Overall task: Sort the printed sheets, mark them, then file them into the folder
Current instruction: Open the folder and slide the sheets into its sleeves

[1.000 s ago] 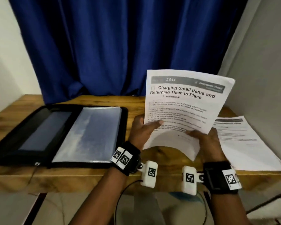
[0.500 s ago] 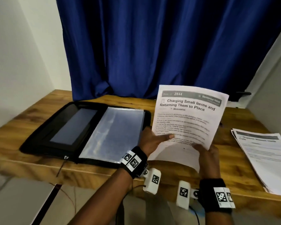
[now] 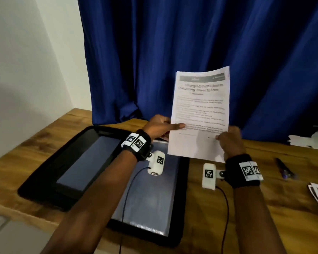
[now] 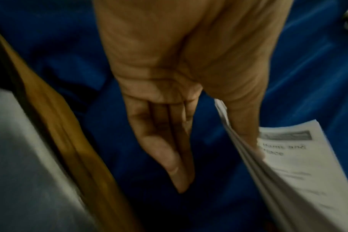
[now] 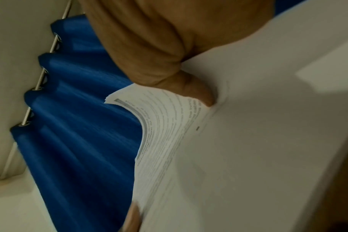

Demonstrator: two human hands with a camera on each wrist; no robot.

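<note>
- The printed sheets [image 3: 200,114] stand upright above the right half of the open folder [image 3: 92,162], probably so that the person can read the title before filing.
- The left hand [image 3: 159,126] pinches their left edge: thumb in front, straight fingers [image 4: 169,141] behind.
- The right hand [image 3: 229,139] grips the lower right corner, fingers curled.
- A pen [image 3: 285,168] lies on the bench [image 3: 237,208], right of the folder, ready for marking.

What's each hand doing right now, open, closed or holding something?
Left hand: holding the printed sheets by their left edge, thumb on the front.
Right hand: gripping the same printed sheets at the lower right corner.
</note>
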